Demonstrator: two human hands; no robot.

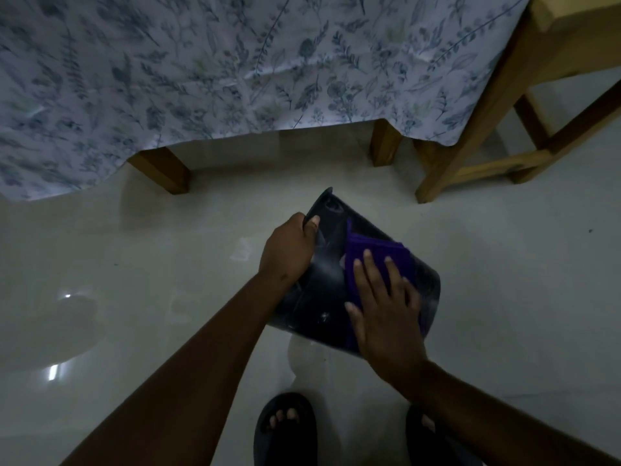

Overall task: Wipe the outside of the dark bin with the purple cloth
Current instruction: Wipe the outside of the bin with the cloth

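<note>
The dark bin [322, 280] is held tilted above the pale floor, its outer side facing me and its rim pointing away to the upper left. My left hand [289, 247] grips the bin's rim at the left, thumb over the edge. A folded purple cloth [373, 257] lies on the bin's right side. My right hand [386, 307] presses flat on the cloth, fingers spread, covering its lower part. Dusty smears show on the bin's bare surface.
A table with a floral blue-white cloth [235, 68] hangs over wooden legs [168, 173] just beyond the bin. A wooden chair frame [470, 146] stands at the right. My feet in dark sandals [285, 428] are below the bin on the glossy tiled floor [134, 264].
</note>
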